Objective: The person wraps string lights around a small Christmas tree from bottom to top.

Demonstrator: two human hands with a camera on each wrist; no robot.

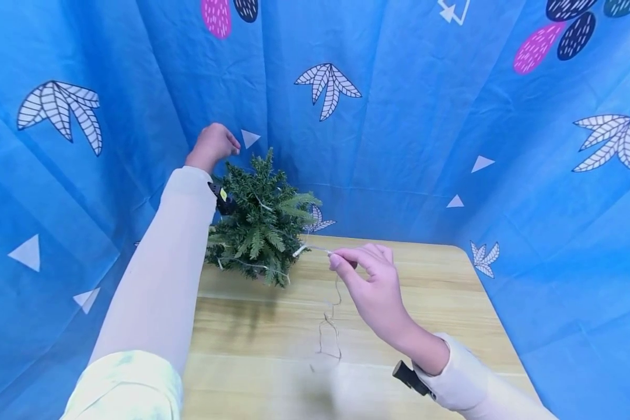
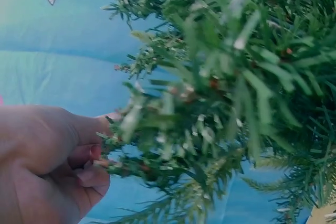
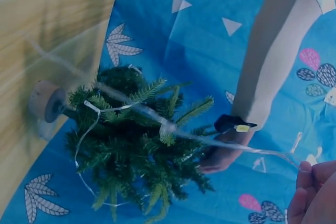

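Observation:
A small artificial Christmas tree stands at the table's left back, its round base showing in the right wrist view. A thin string of lights is wrapped around its branches. My right hand pinches the string between thumb and forefinger, right of the tree, with a loose length hanging below. Behind the tree's far left side is my left hand. Its fingers are curled, fingertips close to a branch tip in the left wrist view; I cannot tell whether they hold anything.
The light wooden table lies under the tree and hands. A blue patterned curtain rises close behind and on both sides. Dark wrist cameras sit on both cuffs. A blurred grey patch shows at the table's front.

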